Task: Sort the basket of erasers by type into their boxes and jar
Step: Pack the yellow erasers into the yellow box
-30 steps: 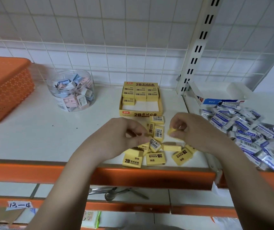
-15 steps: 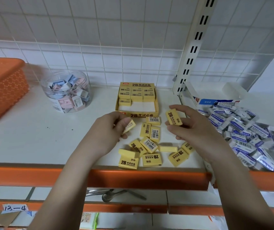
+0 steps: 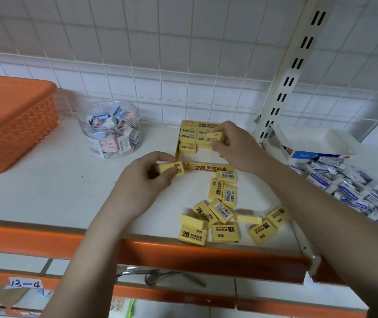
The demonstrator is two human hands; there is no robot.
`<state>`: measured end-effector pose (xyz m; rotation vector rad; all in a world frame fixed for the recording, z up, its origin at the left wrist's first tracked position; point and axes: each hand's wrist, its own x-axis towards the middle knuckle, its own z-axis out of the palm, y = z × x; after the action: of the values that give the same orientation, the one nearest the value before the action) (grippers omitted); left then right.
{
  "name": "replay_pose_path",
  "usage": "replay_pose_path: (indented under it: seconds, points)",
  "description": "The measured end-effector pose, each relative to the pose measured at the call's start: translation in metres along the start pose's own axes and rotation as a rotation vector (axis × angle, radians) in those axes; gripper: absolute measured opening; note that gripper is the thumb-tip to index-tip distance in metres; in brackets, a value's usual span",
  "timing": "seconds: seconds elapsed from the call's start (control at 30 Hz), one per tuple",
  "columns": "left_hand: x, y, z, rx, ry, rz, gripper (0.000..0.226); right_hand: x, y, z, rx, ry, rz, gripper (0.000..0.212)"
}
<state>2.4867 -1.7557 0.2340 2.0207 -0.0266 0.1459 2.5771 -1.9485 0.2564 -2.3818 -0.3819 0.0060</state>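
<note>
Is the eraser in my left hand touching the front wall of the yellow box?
Cannot tell. In the head view the eraser in the left hand overlaps the yellow box front wall's left end, but it may be held above it.

One clear round plastic jar (image 3: pixel 109 129), one orange perforated plastic basket (image 3: pixel 11 120), one open yellow cardboard 2B box (image 3: pixel 206 167). Loose yellow rectangular 2B erasers (image 3: pixel 221 211) on the shelf: ten. One more in each hand; blue-and-white wrapped erasers (image 3: pixel 343 187) too heaped to count.
</note>
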Motion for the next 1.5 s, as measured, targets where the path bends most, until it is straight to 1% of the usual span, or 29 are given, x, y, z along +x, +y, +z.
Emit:
replay_pose_path:
  seconds: [0.13,0.2,0.3,0.43,0.6,0.73,0.83,0.93,1.07,1.13,1.27,1.33,1.43,1.5]
  points:
    - [0.0,-0.001,-0.007,-0.098,0.036,-0.056,0.013,0.024,-0.001,0.022,-0.017,0.092,-0.077,0.031]
    - [-0.001,-0.004,-0.009,-0.117,0.043,-0.106,0.02,0.03,0.0,0.032,-0.015,0.129,-0.089,0.03]
    - [-0.003,-0.008,-0.012,-0.099,0.052,-0.148,0.031,0.033,0.005,0.042,-0.031,0.129,-0.081,0.029]
    - [-0.003,-0.013,-0.014,-0.017,0.056,-0.138,0.029,0.033,0.008,0.047,-0.056,0.115,-0.07,0.03]
    - [0.0,-0.014,-0.012,-0.061,0.062,-0.113,0.026,0.033,0.005,0.051,-0.079,0.181,-0.065,0.022]
    - [0.002,-0.015,-0.009,-0.088,0.067,-0.086,0.026,0.025,0.003,0.042,-0.089,0.161,-0.069,0.019]
    - [0.004,-0.015,-0.008,-0.09,0.063,-0.074,0.026,0.012,0.001,0.023,-0.142,0.09,-0.057,0.016]
    - [0.007,-0.014,-0.007,-0.074,0.057,-0.065,0.025,-0.01,-0.002,-0.002,-0.161,-0.075,0.016,0.018]
    - [0.013,-0.008,-0.004,-0.025,0.053,-0.024,0.021,-0.052,-0.008,-0.03,-0.187,-0.354,0.066,0.02]
    - [0.019,-0.002,-0.001,0.035,0.028,0.019,0.021,-0.071,-0.008,-0.036,-0.176,-0.435,0.08,0.022]
    - [0.041,0.011,0.009,0.215,-0.104,0.135,0.028,-0.098,0.002,-0.035,-0.139,-0.425,0.144,0.031]
    - [0.056,0.018,0.015,0.298,-0.137,0.165,0.029,-0.106,0.006,-0.032,-0.124,-0.418,0.162,0.035]
    - [0.078,0.025,0.027,0.428,-0.153,0.194,0.029,-0.112,0.011,-0.026,-0.132,-0.378,0.156,0.03]
    - [0.09,0.024,0.036,0.467,-0.158,0.188,0.031,-0.115,0.016,-0.023,-0.131,-0.326,0.15,0.024]
